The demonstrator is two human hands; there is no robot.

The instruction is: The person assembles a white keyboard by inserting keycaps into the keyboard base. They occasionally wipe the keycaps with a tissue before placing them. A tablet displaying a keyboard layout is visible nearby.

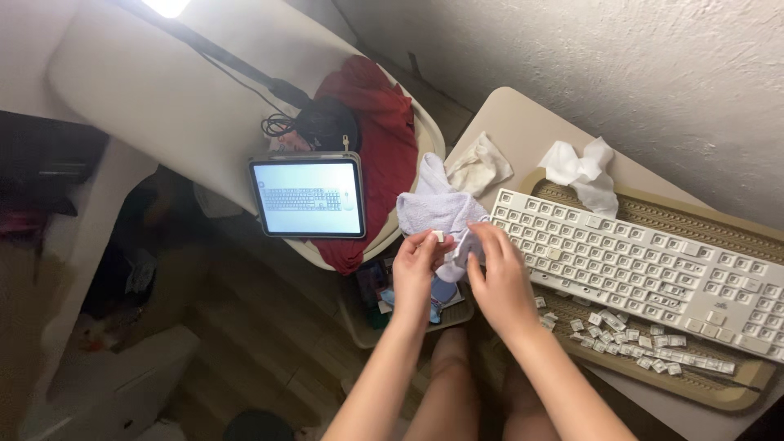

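A: Tablet (307,198) at the far left, propped on a pale chair (163,98), its screen lit with a picture of a keyboard. Behind it a red cloth (380,122) and a black coil of cable (322,122).

B: And the hands?

A: Next along. The left hand (415,269) has thumb and forefinger pinched shut on a small white keycap (439,236), held up in front of the body. Just beside it the right hand (500,282) has its fingers curled closed around a pale bluish towel (437,212) — the cloth bunches up above both hands and touches the keycap.

B: Where does that sit against the desk?

A: Off its left edge, over the person's knees. Below the hands there's a shallow tray (359,322) on the floor with small items I can't make out.

B: Then to the right?

A: A beige table (523,122) with a crumpled cream cloth (480,166) and a white tissue (584,171). Then a woven mat (710,390) carrying a white keyboard (645,261) with its caps pulled off — bare sockets show across it. Loose keycaps (645,343) lie scattered on the mat just in front of the keyboard.
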